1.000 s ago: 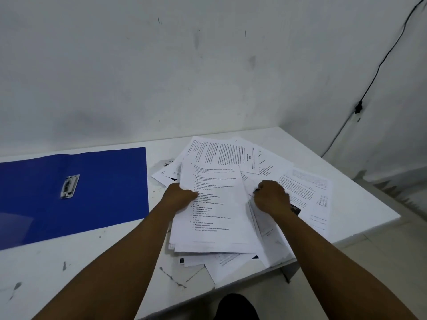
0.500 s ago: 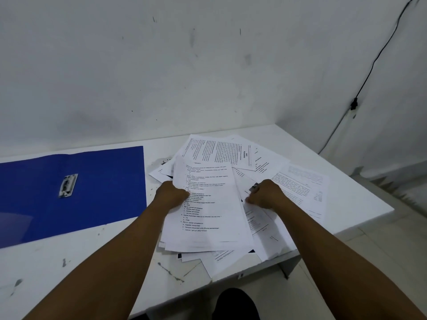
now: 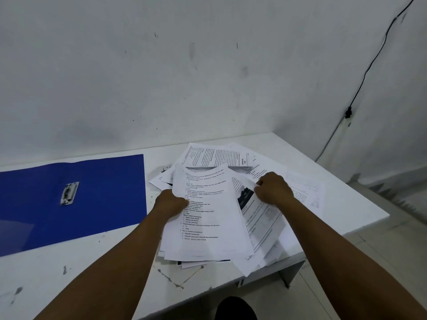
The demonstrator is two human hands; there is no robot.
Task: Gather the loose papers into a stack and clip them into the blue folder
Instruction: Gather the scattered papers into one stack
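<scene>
My left hand (image 3: 172, 203) now grips the papers (image 3: 208, 215) lifted off the counter (image 3: 335, 199); my right hand (image 3: 273, 190) has pinched another sheet. Gathering continues; the folder (image 3: 104, 192) lies open, left.

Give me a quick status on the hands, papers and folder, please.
Left hand grips the papers; right hand pinches a sheet. Papers splayed, unstacked. Folder open, clip bare. Nothing in the way.

Top sheet (image 3: 208, 215): printed lines are showing at frame centre, too blurred to read.
Far sheet (image 3: 217, 157): bold heading is showing, unreadable.
Blue folder (image 3: 104, 195): carrying no text.
</scene>
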